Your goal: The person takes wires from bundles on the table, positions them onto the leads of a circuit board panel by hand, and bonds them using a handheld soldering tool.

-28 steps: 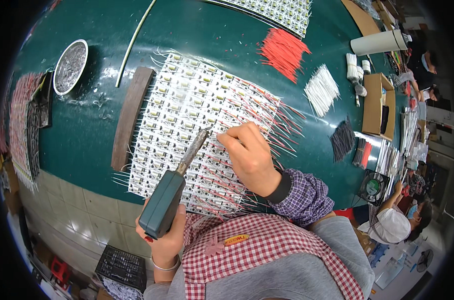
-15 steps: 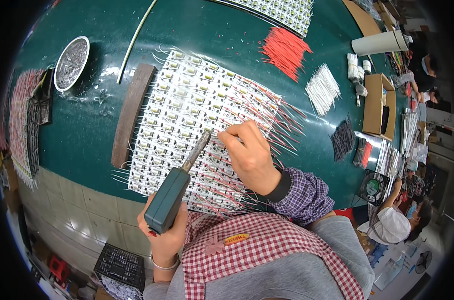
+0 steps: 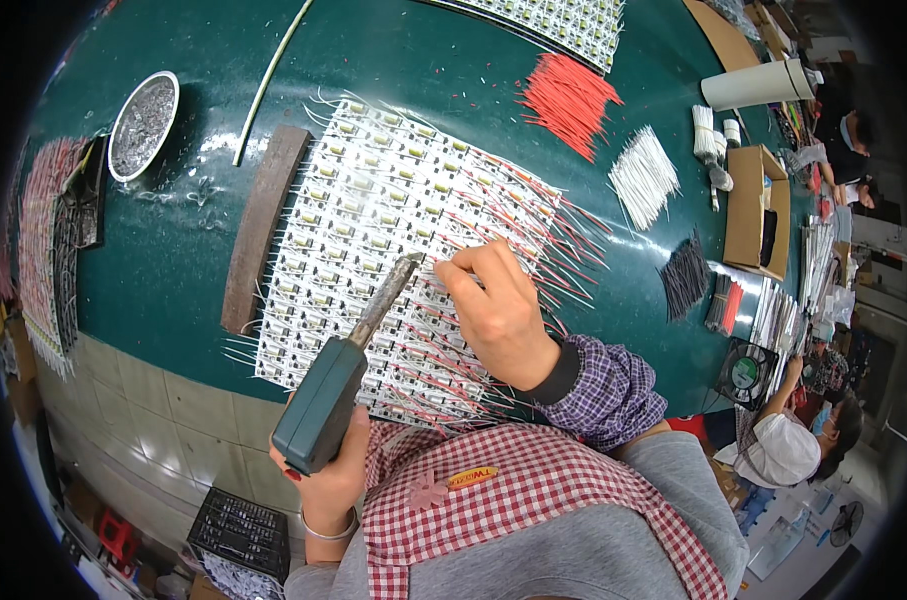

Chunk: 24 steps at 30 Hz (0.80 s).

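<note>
1. Nearest, our left hand (image 3: 328,475) wraps firmly round the green handle of a soldering iron (image 3: 318,405); on the floor at left stands a black crate (image 3: 238,530), its contents unclear to us.
2. Our right hand (image 3: 498,315) has thumb and forefinger together over the white circuit panel (image 3: 343,220); we cannot tell whether they pinch a lead.
3. The panel lies on the green table (image 3: 173,300), partly hidden by hand and iron; a brown bar (image 3: 263,230) lies along its left edge.
4. Farther out, we see a bowl (image 3: 123,179) of grey scraps (image 3: 145,122) and, rightward, an open cardboard box (image 3: 743,205).
5. Beyond lie white wires (image 3: 645,177), then red wires (image 3: 568,105).
</note>
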Tool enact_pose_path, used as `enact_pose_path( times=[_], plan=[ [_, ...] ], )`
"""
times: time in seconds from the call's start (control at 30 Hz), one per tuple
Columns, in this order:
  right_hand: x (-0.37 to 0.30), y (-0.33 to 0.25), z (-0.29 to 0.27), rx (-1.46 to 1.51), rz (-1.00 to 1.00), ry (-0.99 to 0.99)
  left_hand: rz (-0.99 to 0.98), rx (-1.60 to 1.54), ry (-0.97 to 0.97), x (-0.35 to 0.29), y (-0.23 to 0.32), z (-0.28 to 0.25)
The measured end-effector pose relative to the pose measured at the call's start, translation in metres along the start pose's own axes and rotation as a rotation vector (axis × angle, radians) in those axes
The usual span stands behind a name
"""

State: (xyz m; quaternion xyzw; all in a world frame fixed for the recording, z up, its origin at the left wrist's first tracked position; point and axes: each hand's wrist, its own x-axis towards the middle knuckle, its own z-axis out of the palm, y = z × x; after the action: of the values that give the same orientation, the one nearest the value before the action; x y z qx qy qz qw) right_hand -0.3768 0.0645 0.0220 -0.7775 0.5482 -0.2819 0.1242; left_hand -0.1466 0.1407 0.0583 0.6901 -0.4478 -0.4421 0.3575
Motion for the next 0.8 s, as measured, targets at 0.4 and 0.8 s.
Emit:
enact_pose_path(
  times=[0.4,0.8],
  plan=[
    [-0.001,0.0,-0.003,0.004,0.007,0.018,-0.036,-0.04,-0.046,-0.005,0.003,-0.005],
    [-0.008,-0.03,-0.051,0.085,0.004,0.111,-0.056,-0.127,0.058,-0.007,-0.006,-0.009]
  ],
)
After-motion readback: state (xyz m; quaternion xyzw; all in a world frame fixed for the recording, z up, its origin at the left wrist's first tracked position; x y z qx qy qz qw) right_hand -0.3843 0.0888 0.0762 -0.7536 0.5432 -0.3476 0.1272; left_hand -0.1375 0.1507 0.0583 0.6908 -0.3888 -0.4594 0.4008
